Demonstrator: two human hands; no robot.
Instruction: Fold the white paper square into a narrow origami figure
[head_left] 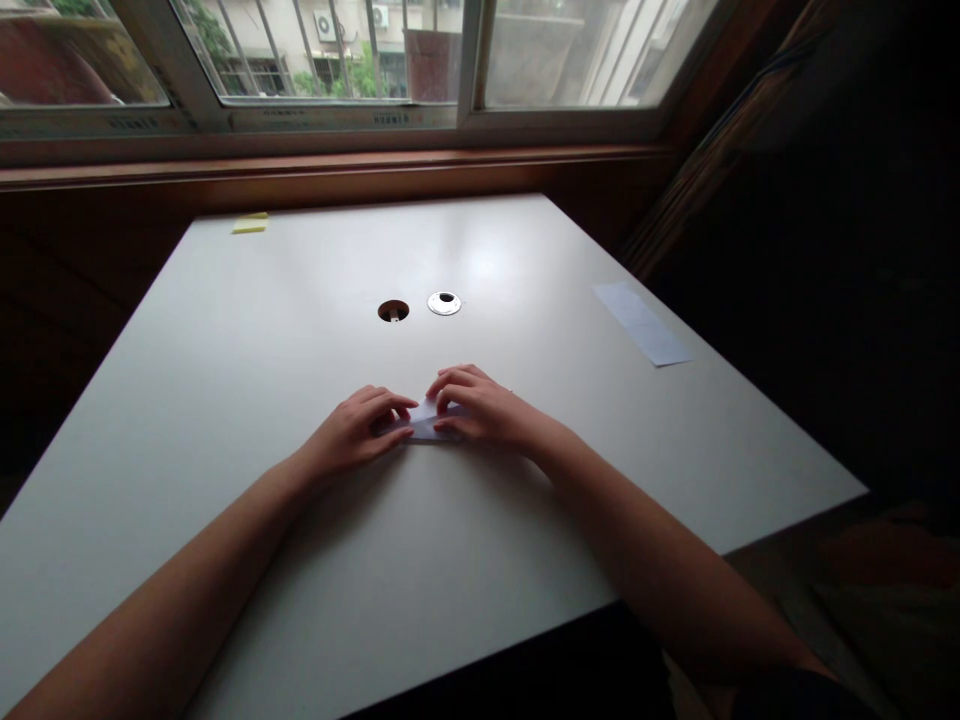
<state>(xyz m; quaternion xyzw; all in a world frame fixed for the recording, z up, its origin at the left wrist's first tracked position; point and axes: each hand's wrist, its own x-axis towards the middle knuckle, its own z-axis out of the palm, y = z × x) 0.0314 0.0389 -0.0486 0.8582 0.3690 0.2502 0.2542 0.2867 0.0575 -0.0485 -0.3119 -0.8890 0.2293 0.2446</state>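
A small folded sheet of white paper lies on the white table, between my two hands. My left hand grips its left end, the thumb along the near edge and the fingers curled over the top. On the right end, my right hand holds the paper with thumb and bent fingers. A pointed flap shows at the far side between the hands. Both palms hide the outer ends of the paper.
Beyond the hands are a round hole in the tabletop and a round grommet cover. A loose paper strip lies near the right edge, yellow sticky notes at the far left corner. A window stands behind the table.
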